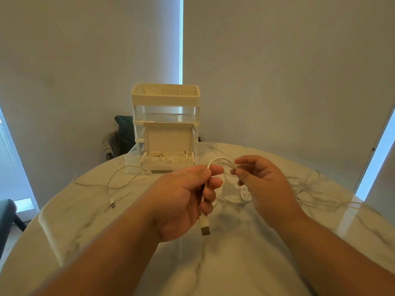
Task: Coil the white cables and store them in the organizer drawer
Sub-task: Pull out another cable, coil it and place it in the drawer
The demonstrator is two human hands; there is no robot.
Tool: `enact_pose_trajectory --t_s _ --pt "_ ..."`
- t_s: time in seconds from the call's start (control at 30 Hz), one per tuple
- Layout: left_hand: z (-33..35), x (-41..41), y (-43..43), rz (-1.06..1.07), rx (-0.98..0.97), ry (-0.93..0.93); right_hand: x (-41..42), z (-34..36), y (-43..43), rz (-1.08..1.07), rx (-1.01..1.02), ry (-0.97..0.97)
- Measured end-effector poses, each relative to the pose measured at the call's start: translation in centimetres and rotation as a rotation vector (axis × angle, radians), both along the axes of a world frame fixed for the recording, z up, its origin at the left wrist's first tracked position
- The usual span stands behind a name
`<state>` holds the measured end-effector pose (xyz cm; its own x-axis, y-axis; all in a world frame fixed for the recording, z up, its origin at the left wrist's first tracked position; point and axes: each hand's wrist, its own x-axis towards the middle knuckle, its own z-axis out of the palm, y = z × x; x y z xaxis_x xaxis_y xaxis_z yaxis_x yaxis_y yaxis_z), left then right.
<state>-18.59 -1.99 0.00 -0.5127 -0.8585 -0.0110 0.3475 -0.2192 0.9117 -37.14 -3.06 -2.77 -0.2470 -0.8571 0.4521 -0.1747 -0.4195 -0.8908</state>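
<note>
White cable [214, 160] over worktop [235, 263].
L hand [181, 201] gripped it w/ USB plug [205, 228] dangling; R hand [265, 189] prob. pinched loop; drawer [168, 162] at 12 o'clock.

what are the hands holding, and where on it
One white cable. The left hand grips it just above the USB plug, which hangs below; the right hand pinches its loop further along.

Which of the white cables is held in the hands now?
The cable whose USB plug hangs below the left hand; the right hand pinches its loop. The others lie on the table or in the open drawer.
</note>
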Motion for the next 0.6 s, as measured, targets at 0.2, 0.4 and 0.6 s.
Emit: enact_pose_trajectory --t_s 0.2,0.4,0.6 --pt "0.4 -0.7 0.7 -0.026 0.047 0.034 0.6 -0.5 0.3 0.039 -0.006 0.079" --pt "0.2 0.0 -0.6 0.128 0.046 0.269 2.3 1.2 3.8 0.065 0.003 0.505" --pt "0.6 0.3 -0.2 0.069 0.004 0.265 2.4 0.5 2.8 0.401 0.293 0.444"
